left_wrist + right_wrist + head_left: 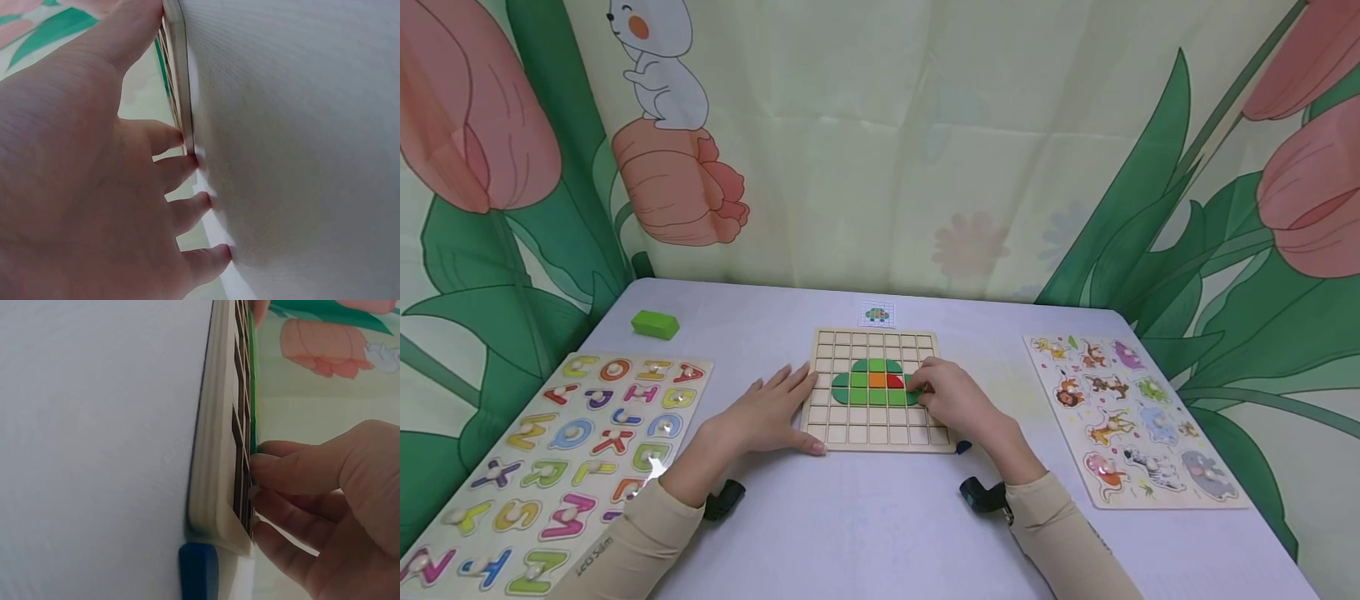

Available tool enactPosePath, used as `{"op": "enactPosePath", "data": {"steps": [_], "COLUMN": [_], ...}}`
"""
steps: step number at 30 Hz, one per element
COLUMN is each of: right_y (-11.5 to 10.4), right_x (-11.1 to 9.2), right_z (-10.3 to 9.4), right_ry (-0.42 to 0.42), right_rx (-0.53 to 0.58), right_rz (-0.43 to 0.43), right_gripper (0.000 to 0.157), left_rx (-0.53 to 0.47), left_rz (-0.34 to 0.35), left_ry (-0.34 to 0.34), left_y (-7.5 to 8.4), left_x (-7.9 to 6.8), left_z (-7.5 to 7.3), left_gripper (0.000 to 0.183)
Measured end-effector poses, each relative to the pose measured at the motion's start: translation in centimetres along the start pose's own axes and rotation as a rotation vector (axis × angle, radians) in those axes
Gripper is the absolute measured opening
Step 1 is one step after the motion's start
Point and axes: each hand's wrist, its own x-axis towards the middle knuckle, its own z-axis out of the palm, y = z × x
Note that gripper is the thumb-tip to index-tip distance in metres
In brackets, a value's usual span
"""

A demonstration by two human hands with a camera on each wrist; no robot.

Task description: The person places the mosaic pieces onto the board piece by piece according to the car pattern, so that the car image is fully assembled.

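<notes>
A wooden grid board (880,433) lies flat in the middle of the table. Green tiles (858,388), an orange tile (877,380) and a red tile (895,381) fill its central cells. My left hand (767,412) rests along the board's left edge, fingers spread; in the left wrist view the thumb touches the board's rim (181,75). Bent over the right side of the pattern, my right hand (958,396) pinches a dark green tile (912,397) at the grid, partly hidden by the fingers. A blue piece (199,572) lies by the board's near right corner.
Behind the board is a small pattern card (877,313). A green block (655,325) sits at the back left. An alphabet puzzle board (568,400) is on the left, an animal puzzle board (1135,425) on the right. A printed curtain (865,167) hangs behind the table.
</notes>
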Motion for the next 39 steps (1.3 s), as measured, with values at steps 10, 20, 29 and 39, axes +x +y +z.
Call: {"op": "enactPosePath", "data": {"steps": [10,20,29,39], "right_y": [0.2,0.9,2.2,3.1], "right_x": [-0.1,-0.5,-1.3,-2.5], "right_z": [-0.5,-1.8,-2.3,-3.2], "right_ry": [-0.029,-0.042,-0.043,-0.047], "right_rx": [0.036,0.048,0.038,0.028], "right_rz": [0.009,0.008,0.036,0.053], "right_gripper": [0.025,0.019,0.017,0.018], "left_rx": [0.000,0.005,0.008,0.010], "left_rz": [0.001,0.001,-0.007,-0.005], "left_ry": [0.003,0.002,0.002,0.004], "left_y": [0.0,0.0,0.0,-0.1], "left_x": [0.0,-0.1,0.0,0.1], "left_z": [0.0,0.0,0.1,0.1], "left_gripper": [0.119,0.119,0.119,0.120]}}
